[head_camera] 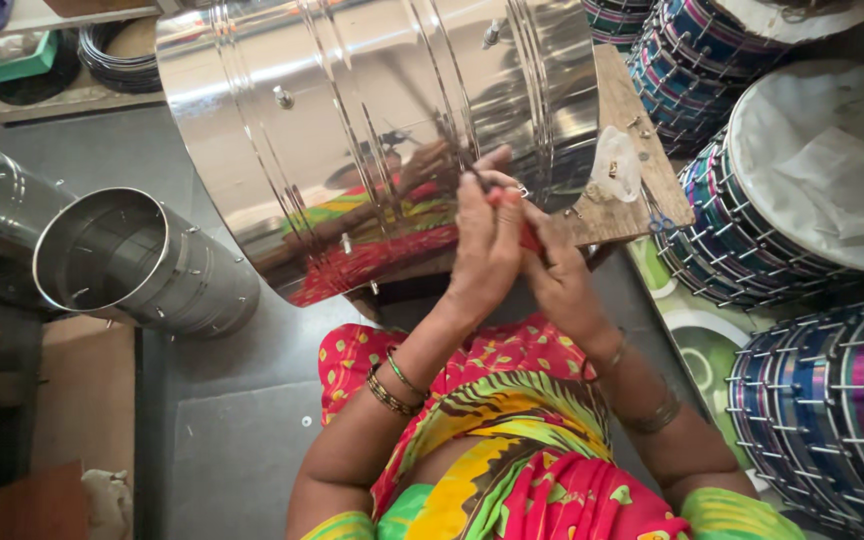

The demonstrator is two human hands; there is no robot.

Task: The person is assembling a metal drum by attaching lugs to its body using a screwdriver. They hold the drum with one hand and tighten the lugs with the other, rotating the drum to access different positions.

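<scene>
A large shiny steel drum shell [352,120] lies on its side on a wooden board [620,200] in front of me. My left hand [485,240] presses against the shell's lower rim, fingers closed around a thin tool with a red handle [530,238]. My right hand [557,275] sits just beside and under it, gripping the same red handle. The tool's dark tip touches the shell by a small metal hook [522,190]. Both wrists wear bangles.
Smaller steel shells [142,260] lie at the left on the dark floor. Several finished drums with coloured lacing [752,230] stack at the right. A small clear bag of fittings [617,165] rests on the board. A green tray [12,60] sits top left.
</scene>
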